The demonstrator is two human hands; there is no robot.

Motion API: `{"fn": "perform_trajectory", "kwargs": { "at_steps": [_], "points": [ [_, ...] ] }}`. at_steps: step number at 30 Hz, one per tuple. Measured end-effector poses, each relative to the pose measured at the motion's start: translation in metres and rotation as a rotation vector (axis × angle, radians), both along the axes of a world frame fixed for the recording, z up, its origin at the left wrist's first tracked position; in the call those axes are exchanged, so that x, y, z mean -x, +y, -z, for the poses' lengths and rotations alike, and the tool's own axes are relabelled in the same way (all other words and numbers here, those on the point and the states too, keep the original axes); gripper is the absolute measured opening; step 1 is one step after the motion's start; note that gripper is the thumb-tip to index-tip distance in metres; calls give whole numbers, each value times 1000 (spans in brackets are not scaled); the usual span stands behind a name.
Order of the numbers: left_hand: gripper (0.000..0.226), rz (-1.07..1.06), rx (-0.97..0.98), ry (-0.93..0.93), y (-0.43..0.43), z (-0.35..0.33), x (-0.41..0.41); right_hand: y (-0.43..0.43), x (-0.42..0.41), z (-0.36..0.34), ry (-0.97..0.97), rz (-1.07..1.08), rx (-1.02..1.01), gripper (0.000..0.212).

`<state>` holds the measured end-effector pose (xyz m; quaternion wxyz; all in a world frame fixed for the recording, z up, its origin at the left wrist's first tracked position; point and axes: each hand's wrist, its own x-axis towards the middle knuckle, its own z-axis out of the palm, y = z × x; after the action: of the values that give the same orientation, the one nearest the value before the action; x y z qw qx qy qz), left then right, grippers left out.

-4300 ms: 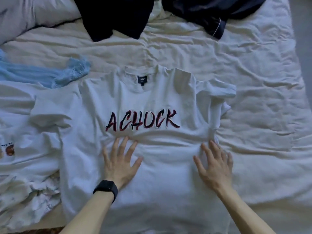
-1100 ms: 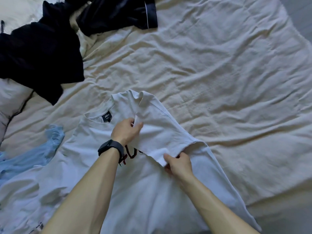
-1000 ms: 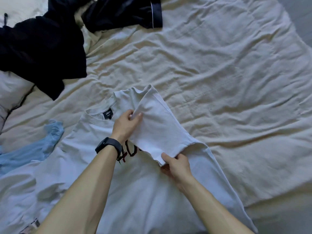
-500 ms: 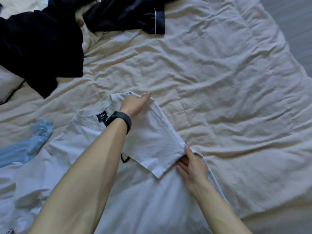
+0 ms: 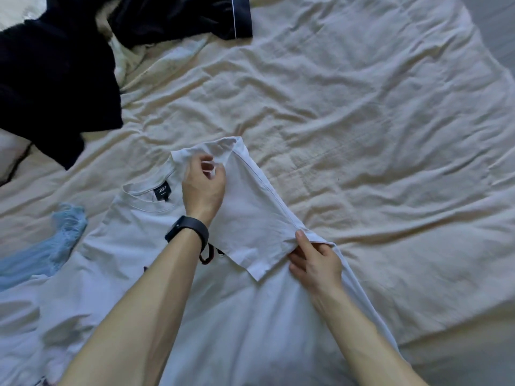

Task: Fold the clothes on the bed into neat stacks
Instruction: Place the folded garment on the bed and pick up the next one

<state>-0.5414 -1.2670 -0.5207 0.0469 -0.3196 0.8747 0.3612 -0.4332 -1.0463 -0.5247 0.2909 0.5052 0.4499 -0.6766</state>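
A white T-shirt (image 5: 250,316) with dark red lettering lies face up on the cream bed sheet (image 5: 362,135), its collar label toward the far side. Its right sleeve (image 5: 250,218) is folded inward over the chest and hides most of the lettering. My left hand (image 5: 203,188), with a black watch on the wrist, sits at the shoulder near the collar, fingers curled and pinching the fabric there. My right hand (image 5: 315,263) pinches the shirt at the armpit corner of the fold, thumb on top.
A black garment (image 5: 55,87) lies crumpled at the far left, and a dark navy one with white piping (image 5: 181,15) at the top. A light blue garment (image 5: 41,254) and another white one (image 5: 16,330) lie left. The bed edge runs along the right.
The shirt lay flat under both palms; the right sleeve has since been folded over the chest. In the last half second my left hand went from flat on the shoulder to curled fingers.
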Motion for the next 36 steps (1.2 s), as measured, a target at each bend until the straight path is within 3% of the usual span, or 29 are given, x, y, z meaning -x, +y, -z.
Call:
{"fn": "perform_trajectory", "kwargs": {
  "at_steps": [3,7,11,16,23,27,29,31,33,36],
  "points": [
    [36,63,81,-123,-2,3,-35,0,3,-1,2,-9,-9,25],
    [45,102,81,-71,-5,1,-2,2,-2,1,17,17,16,20],
    [24,263,46,-136,-1,-3,45,2,-5,4,31,13,-4,16],
    [16,190,-271,-142,0,2,74,1,-7,7,48,76,-23,16],
    [26,267,-130,-108,14,7,71,-3,-6,13,106,16,-117,21],
    [43,213,239,49,25,3,7,-11,-18,7,120,-171,-184,31],
    [55,257,381,-3,41,4,-48,-11,-16,4,80,-252,-231,25],
    [71,395,402,-169,55,10,-95,-7,-7,-1,46,-382,-279,27],
    [79,448,378,-322,60,19,-124,1,0,-11,73,-667,-305,37],
    [76,408,385,-225,64,22,-145,6,8,-33,364,-1213,-532,46]
  ]
}}
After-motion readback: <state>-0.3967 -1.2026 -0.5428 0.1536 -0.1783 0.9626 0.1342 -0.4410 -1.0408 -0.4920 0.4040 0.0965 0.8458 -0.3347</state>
